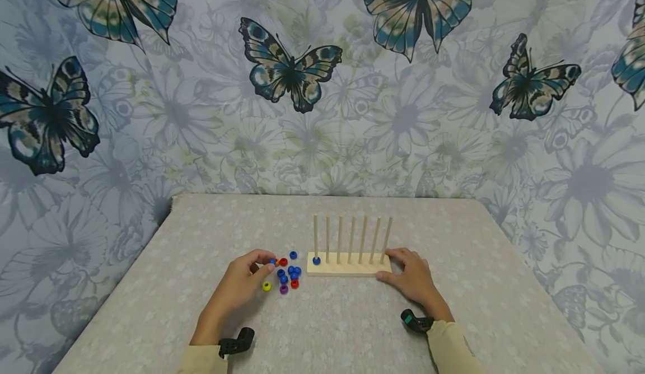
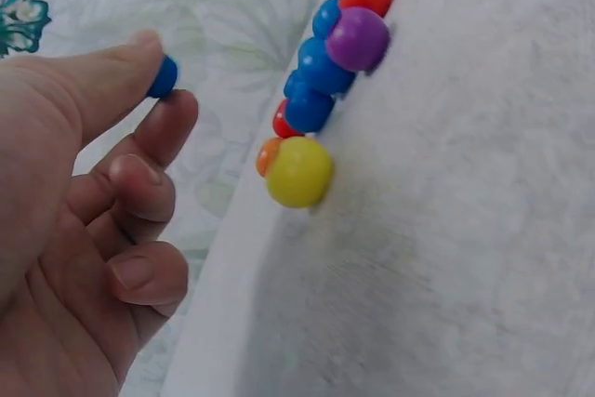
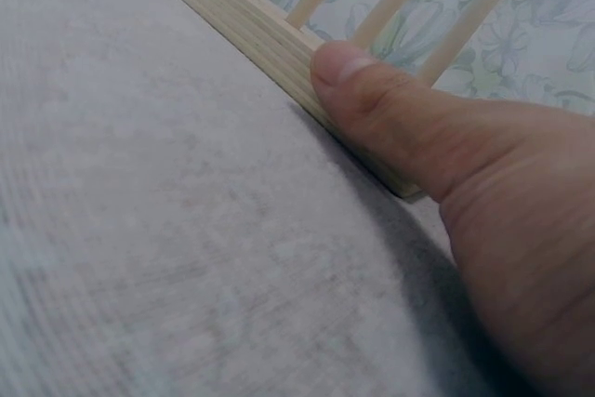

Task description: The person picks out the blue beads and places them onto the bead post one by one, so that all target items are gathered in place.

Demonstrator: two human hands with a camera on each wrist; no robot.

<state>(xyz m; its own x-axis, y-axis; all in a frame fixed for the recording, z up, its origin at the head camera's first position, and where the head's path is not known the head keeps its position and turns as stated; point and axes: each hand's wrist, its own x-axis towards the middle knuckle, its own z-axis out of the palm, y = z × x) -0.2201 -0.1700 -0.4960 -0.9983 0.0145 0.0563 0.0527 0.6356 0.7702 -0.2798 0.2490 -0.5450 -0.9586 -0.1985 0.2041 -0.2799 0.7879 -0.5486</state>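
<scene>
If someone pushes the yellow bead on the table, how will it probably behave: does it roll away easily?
The yellow bead looks round, smooth and glossy, so a push would likely send it rolling across the table. Being small, it is probably light. The blue beads lying close beside it would likely be knocked and scatter.

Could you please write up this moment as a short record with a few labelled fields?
Left hand: pinches a blue bead between thumb and forefinger
Right hand: holds the right end of the wooden peg rack, thumb on its front edge
Rack: seven upright pegs; one blue bead on peg, leftmost
Loose beads: blue, red, yellow, purple, orange, on the table
</scene>
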